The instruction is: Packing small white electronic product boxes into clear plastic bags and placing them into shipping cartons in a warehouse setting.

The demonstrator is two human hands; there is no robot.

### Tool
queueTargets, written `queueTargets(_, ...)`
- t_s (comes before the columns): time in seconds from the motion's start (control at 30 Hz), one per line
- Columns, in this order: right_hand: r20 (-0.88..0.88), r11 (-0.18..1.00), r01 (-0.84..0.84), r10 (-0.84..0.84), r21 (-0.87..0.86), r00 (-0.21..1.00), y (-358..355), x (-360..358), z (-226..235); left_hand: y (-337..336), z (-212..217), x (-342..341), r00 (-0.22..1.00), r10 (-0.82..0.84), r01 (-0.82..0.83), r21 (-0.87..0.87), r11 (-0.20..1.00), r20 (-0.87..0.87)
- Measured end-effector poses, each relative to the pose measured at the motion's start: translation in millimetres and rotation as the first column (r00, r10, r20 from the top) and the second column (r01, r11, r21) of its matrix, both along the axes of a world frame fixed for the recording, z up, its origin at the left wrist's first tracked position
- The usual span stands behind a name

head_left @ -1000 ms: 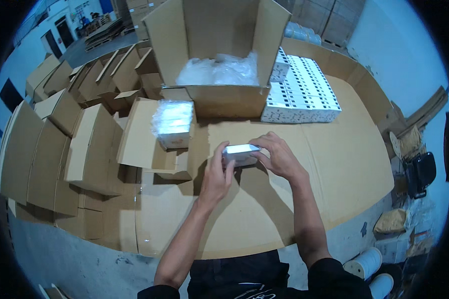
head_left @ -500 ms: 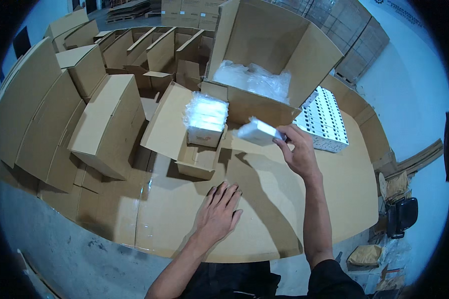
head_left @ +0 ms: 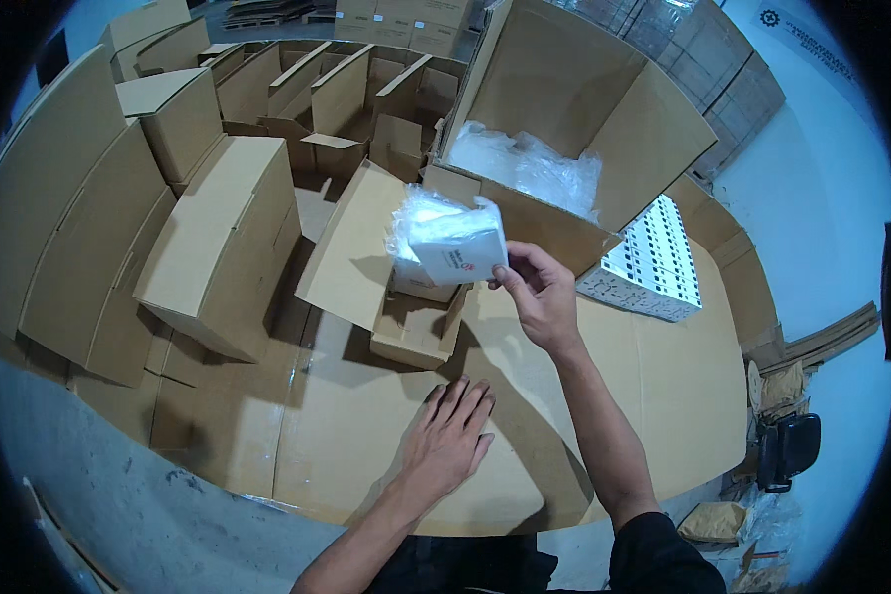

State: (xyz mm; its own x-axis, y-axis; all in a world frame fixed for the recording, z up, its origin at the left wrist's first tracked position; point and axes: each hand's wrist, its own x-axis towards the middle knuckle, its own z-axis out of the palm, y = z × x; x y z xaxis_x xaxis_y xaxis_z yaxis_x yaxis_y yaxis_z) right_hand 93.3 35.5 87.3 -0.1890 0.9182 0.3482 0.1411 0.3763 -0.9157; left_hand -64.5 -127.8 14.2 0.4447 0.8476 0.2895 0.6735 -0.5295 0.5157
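At centre, the small open carton holds a wrapped stack; below it, your left hand lies flat on the desk, its grip empty and fingers slightly spread, probably good support. The wrapped white packet, upper centre, overlaps the stack in view; you cannot tell whether they touch. Your right hand pinches its lower right corner; a light, level hold likely steadies it best.

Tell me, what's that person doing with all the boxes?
The person's right hand holds a white wrapped packet by a corner. In this view it overlaps other packets in a small open carton. The left hand lies flat on the cardboard surface, holding nothing. A bigger carton contains clear plastic.
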Motion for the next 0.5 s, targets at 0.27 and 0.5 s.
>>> queueTargets(0.27, 0.403, 0.965, 0.022, -0.13, 0.263, 0.906, -2, -7, 7, 1, 3, -3, 1.0, -0.01, 0.009, -0.014, 1.0, -0.004)
queueTargets(0.5, 0.609, 0.938, -0.086, -0.146, 0.336, 0.779, -3, -24, 27, -3, -8, -1, 1.0, -0.005, 0.005, -0.019, 1.0, 0.017)
